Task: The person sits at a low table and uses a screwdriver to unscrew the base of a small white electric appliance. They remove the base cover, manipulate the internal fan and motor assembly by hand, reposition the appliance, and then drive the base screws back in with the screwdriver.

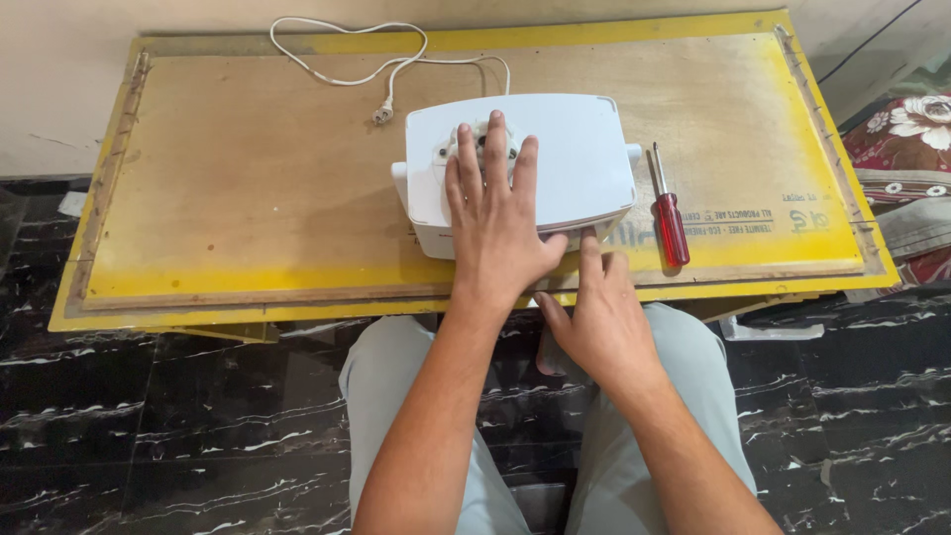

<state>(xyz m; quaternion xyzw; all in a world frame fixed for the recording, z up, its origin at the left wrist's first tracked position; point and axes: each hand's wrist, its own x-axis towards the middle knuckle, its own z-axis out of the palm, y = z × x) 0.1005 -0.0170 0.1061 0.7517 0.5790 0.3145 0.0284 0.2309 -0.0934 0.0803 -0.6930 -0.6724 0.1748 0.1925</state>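
A white boxy electrical appliance (575, 159) sits on a yellow-edged plywood board (248, 178). My left hand (495, 213) lies flat on top of the appliance, fingers spread, covering a round fitting near its left end. At the near edge of the appliance my right hand (594, 307) has its fingers up against the lower rim. It holds nothing. A white power cord (386, 64) runs from the back of the appliance and ends in a plug on the board.
A red-handled screwdriver (670, 213) lies on the board just right of the appliance. The floor is black marble (178, 416). A floral cloth (906, 129) lies at the far right. My knees in grey trousers (396, 367) are under the board's near edge.
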